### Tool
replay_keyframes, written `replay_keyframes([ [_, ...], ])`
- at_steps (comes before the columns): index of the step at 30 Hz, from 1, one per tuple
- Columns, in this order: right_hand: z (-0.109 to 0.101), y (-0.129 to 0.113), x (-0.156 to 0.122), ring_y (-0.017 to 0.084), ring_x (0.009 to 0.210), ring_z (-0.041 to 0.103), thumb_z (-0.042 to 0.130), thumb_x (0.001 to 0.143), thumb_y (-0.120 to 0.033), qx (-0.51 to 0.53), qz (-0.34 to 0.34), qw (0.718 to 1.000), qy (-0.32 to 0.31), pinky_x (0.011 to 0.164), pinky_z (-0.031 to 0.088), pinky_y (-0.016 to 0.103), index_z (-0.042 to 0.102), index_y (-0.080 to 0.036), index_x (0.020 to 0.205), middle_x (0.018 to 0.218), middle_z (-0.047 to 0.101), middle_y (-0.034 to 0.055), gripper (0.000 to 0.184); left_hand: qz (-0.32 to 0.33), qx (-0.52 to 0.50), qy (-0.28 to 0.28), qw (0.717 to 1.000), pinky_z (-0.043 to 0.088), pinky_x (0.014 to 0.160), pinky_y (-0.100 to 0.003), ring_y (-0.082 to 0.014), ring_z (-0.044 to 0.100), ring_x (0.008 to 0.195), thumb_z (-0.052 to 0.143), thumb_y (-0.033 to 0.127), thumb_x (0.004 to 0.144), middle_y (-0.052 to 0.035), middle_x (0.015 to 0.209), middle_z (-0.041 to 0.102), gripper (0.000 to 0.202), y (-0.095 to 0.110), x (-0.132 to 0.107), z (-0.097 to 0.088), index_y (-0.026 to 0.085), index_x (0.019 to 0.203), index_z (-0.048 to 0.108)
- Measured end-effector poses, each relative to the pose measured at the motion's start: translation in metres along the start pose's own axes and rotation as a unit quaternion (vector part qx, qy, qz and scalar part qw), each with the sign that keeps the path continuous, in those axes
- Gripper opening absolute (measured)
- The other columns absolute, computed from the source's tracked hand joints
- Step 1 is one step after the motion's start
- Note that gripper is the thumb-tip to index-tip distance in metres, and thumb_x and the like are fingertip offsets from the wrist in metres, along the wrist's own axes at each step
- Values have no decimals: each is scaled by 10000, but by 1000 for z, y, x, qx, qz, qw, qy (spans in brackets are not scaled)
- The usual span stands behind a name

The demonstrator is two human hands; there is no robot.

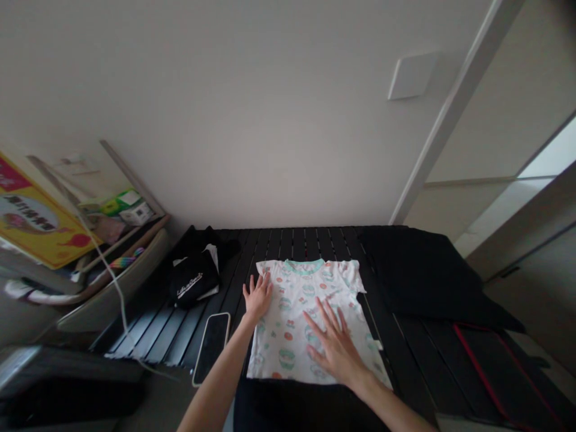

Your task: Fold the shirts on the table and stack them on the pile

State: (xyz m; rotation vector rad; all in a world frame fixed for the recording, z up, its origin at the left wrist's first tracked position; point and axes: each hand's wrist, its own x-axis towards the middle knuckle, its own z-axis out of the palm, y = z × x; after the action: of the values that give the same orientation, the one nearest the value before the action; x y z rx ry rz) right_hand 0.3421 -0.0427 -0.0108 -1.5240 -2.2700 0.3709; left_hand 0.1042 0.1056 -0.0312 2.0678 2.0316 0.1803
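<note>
Left grip [258, 297] open, fingers spread, palm down on the left side of the shirt, just below the sleeve. Right grip [335, 348] open, fingers fanned wide, pressed flat on the lower right of the same shirt, with neither grip pinching any fabric. White short-sleeved T-shirt [288, 318] with mint-green collar and a green and orange print, lying flat and face up on the dark slatted bench [153, 336], collar pointing away from the person. Black smartphone [211, 348] lying on the bench just left of the shirt, beside the left forearm. Black bag [193, 282] with white lettering, a white item tucked behind it, farther left of the collar. Dark folded cloth [418, 270] to the right of the shirt. Black mat [495, 378] with red edging at lower right. White cable [112, 282] hanging at far left
</note>
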Motion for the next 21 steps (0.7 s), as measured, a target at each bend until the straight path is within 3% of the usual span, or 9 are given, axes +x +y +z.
replay_keyframes([
  [4,3,-70,3,402,1422,-81,631,739,-600,133,-109,973,-156,1101,9,659,234,-426,1466,1573,-163,19,846,-28,-48,-10,998,71,1142,-540,-239,115,1453,235,419,966,48,1512,362,489,-4,2,0,399,1446,326],
  [8,15,-114,1,441,1377,-186,655,679,-660,214,-94,940,-247,1071,-65,693,235,-397,1474,1550,-212,26,937,-54,-71,-13,996,98,1149,-511,-241,152,1446,294,381,951,62,1479,416,462,-4,7,-6,427,1396,411],
  [13,24,-115,-5,405,1394,-179,625,717,-623,236,-74,941,-231,1089,-114,657,52,-295,1518,1585,-61,34,1038,-79,-99,-4,992,182,1107,-551,-293,192,1427,392,336,927,20,1451,458,429,5,9,-19,379,1341,497],
  [18,37,-96,-18,445,1372,-207,673,648,-630,186,-38,961,-202,1068,-96,700,-107,-289,1494,1568,-134,27,1200,-71,-139,0,988,220,1019,-691,-420,239,1377,485,257,865,-85,1499,379,534,32,10,-37,262,1397,444],
  [21,46,-88,-35,483,1376,-144,669,606,-693,155,-28,974,-162,1056,-34,732,-114,-274,1491,1569,-107,68,1254,-1,-176,-8,984,277,1074,-575,-373,307,1365,524,276,851,-80,1525,333,579,62,13,-47,244,1420,422],
])
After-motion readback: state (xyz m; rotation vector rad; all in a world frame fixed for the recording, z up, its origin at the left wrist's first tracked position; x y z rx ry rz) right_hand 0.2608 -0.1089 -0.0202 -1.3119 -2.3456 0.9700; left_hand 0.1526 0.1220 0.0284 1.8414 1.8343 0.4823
